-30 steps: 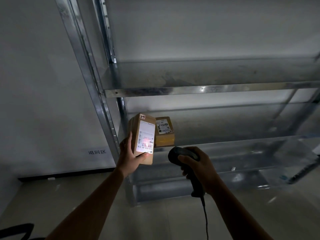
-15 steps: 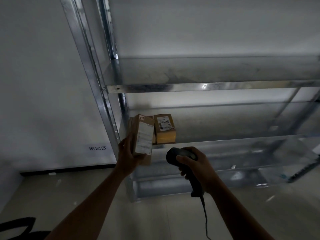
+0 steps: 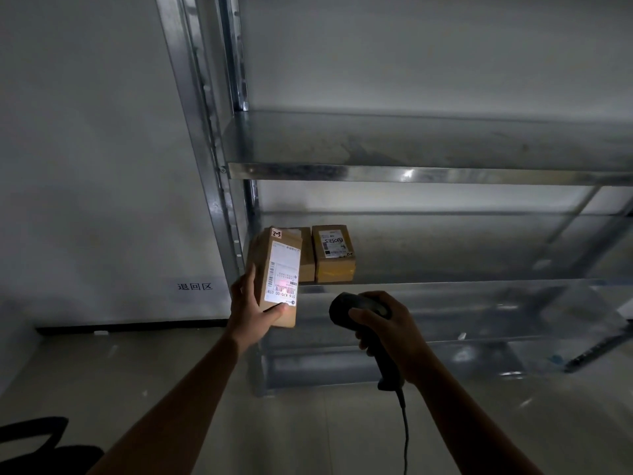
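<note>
My left hand (image 3: 251,305) grips a brown cardboard parcel (image 3: 262,265) upright, its white shipping label facing me. The label is lit brightly, with a red glow on the barcode near its lower end. My right hand (image 3: 387,332) holds a black corded barcode scanner (image 3: 359,308), whose head points left at the label, a short gap away. Behind the held parcel, a small brown box (image 3: 334,253) with a label stands on the metal shelf (image 3: 445,284). Another brown box (image 3: 306,258) is squeezed between them, mostly hidden.
The galvanised metal rack has an upper shelf (image 3: 411,174) and a lower level near the floor. Its upright post (image 3: 205,166) stands left of the parcels. A white wall with a printed sign (image 3: 194,286) lies to the left. A dark chair part (image 3: 34,443) shows at the bottom left.
The parcel was turned away with its label dim half a second ago. Now its label faces me again, lit by the scanner, as it was one second ago. The right hand has barely moved.
</note>
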The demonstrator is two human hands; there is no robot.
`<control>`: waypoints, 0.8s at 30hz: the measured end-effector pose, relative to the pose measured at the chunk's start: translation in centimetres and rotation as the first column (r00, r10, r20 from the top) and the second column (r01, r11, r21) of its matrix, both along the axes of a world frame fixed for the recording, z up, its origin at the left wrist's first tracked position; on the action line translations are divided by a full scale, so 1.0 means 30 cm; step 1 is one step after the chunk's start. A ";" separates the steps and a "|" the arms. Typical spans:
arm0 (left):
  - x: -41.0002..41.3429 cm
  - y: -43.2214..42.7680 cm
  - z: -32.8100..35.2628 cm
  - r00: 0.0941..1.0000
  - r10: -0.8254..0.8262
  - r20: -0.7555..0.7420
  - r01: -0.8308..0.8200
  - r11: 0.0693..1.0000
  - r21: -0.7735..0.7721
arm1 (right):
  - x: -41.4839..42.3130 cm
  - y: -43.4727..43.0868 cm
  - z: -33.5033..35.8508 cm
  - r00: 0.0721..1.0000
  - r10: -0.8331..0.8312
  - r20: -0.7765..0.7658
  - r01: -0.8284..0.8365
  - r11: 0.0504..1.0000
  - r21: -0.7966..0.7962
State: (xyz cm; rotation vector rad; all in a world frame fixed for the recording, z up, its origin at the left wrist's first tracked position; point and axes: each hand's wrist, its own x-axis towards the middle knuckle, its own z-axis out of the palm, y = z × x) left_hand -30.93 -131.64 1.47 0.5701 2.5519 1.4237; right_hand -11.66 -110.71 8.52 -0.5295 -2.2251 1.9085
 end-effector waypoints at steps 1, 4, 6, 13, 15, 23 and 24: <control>-0.014 -0.007 -0.014 1.000 0.005 0.019 -0.005 1.000 0.022 | -0.001 -0.003 -0.001 1.000 0.002 0.001 -0.002 1.000 0.002; -0.050 -0.003 -0.032 0.999 -0.032 0.025 0.030 0.997 0.077 | -0.003 -0.014 -0.007 1.000 -0.020 0.009 0.020 1.000 0.021; -0.012 0.016 0.012 0.996 -0.087 -0.009 0.087 0.989 0.118 | -0.010 -0.021 -0.014 0.998 -0.064 0.026 0.062 0.997 0.052; 0.088 0.088 0.079 0.988 -0.152 -0.007 0.147 0.948 0.282 | -0.012 -0.046 -0.034 0.974 -0.226 0.018 0.226 0.974 0.036; 0.098 0.089 0.082 0.978 -0.207 0.030 0.182 0.913 0.367 | -0.001 -0.060 -0.037 0.969 -0.246 0.011 0.245 0.969 0.040; 0.168 0.076 0.061 0.917 -0.386 0.098 0.288 0.813 0.507 | 0.051 -0.108 -0.104 0.933 -0.359 -0.007 0.355 0.919 0.174; 0.176 0.081 0.045 0.902 -0.414 0.125 0.299 0.806 0.511 | 0.061 -0.116 -0.119 0.927 -0.374 0.002 0.368 0.913 0.179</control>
